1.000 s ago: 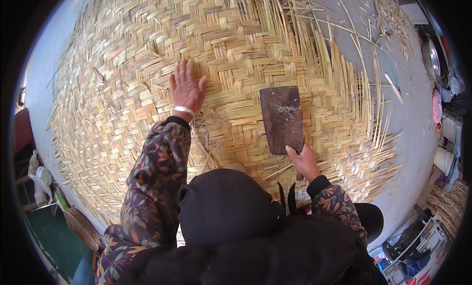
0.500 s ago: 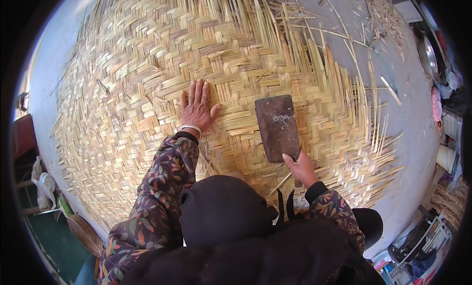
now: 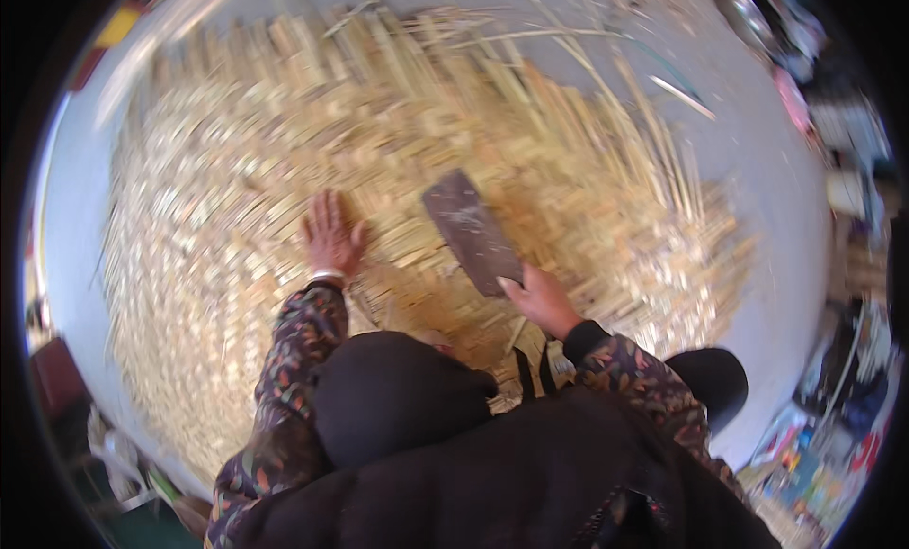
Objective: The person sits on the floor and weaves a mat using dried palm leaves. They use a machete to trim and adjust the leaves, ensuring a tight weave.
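Observation:
A large woven mat of flat, straw-coloured strips lies spread on the floor. My left hand rests palm down on it, fingers stretched out, holding nothing. To its right, a flat dark brown rectangular slab with pale flecks on its face is gripped at its near end by my right hand. My thumb lies on top of the slab and the other fingers are hidden below. The slab is over the weave, tilted toward the far left; whether it touches the mat I cannot tell. The picture is blurred.
Loose unwoven strip ends stick out along the mat's far and right edges. A pale loose strip lies on the grey floor. Household clutter lines the right side, and a dark red object stands at the left.
The whole view has shifted and turned. Relative to my left hand, the slab in my right hand has come a little nearer and leans further left. My left hand stays flat on the mat.

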The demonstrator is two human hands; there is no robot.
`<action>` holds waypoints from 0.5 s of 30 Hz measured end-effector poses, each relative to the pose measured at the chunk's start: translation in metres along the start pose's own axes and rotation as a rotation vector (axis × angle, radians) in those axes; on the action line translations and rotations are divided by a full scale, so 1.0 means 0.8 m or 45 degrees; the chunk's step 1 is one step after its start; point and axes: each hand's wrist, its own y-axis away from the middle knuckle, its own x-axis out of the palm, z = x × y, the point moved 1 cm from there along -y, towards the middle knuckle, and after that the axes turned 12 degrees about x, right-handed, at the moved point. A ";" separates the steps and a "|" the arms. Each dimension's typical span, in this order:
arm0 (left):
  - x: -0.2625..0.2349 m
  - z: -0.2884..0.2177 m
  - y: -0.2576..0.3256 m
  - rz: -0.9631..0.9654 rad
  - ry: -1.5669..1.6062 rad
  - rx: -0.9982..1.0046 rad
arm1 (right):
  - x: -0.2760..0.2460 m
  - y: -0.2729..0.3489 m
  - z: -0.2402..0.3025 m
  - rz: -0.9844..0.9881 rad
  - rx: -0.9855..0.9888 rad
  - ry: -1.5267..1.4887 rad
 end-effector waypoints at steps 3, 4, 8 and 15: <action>0.018 0.015 -0.001 0.148 -0.012 -0.032 | -0.006 0.009 0.009 0.053 0.037 0.133; 0.021 0.017 -0.001 0.101 -0.043 -0.038 | -0.013 0.009 0.012 0.060 0.041 0.186; 0.018 0.018 -0.007 0.161 -0.242 0.002 | -0.065 0.027 0.012 0.039 -0.030 0.377; 0.002 0.011 -0.019 0.395 -0.128 -0.080 | -0.176 0.057 -0.023 0.061 -0.234 1.005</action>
